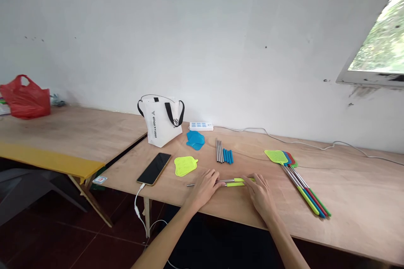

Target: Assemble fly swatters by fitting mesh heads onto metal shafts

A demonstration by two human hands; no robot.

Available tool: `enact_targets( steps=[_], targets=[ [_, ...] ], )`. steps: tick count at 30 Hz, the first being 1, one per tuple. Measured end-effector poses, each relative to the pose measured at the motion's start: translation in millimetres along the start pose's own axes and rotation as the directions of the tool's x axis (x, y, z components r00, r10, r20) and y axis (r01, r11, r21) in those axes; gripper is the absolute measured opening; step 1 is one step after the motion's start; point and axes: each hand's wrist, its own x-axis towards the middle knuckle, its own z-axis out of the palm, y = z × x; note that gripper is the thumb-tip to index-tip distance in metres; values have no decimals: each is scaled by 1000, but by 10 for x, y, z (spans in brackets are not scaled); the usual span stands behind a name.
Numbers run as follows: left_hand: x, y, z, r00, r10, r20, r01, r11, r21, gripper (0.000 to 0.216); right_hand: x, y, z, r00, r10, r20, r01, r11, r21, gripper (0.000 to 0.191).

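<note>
Two fly swatter handles with thin metal rods and yellow-green grips (235,184) lie side by side near the table's front edge. My left hand (204,185) is closed over their metal part, and one rod end (190,185) sticks out to its left. My right hand (259,193) has its fingers closed on the right ends of the grips. Beyond my left hand lies a yellow-green mesh swatter head (185,165). Blue mesh heads (195,139), several metal rods (219,151) and several blue grips (227,156) lie farther back. My fingers partly hide the handles.
Assembled fly swatters (304,189) in several colours lie together at the right. At the left are a black phone (154,169) on a white cable and a white bag (162,124). A power strip (201,126) sits by the wall. A red plastic bag (27,101) rests on another table.
</note>
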Motion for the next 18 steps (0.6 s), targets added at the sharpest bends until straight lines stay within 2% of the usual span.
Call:
enact_targets(
  steps=[10,18],
  targets=[
    [20,-22,11,998,26,-62,-23,999,48,24,-18,66,45,999,-53,-1,53,995,89,55],
    [0,-20,-2,998,4,-69,-1,999,45,20,-6,35,19,998,-61,14,60,993,102,54]
  ],
)
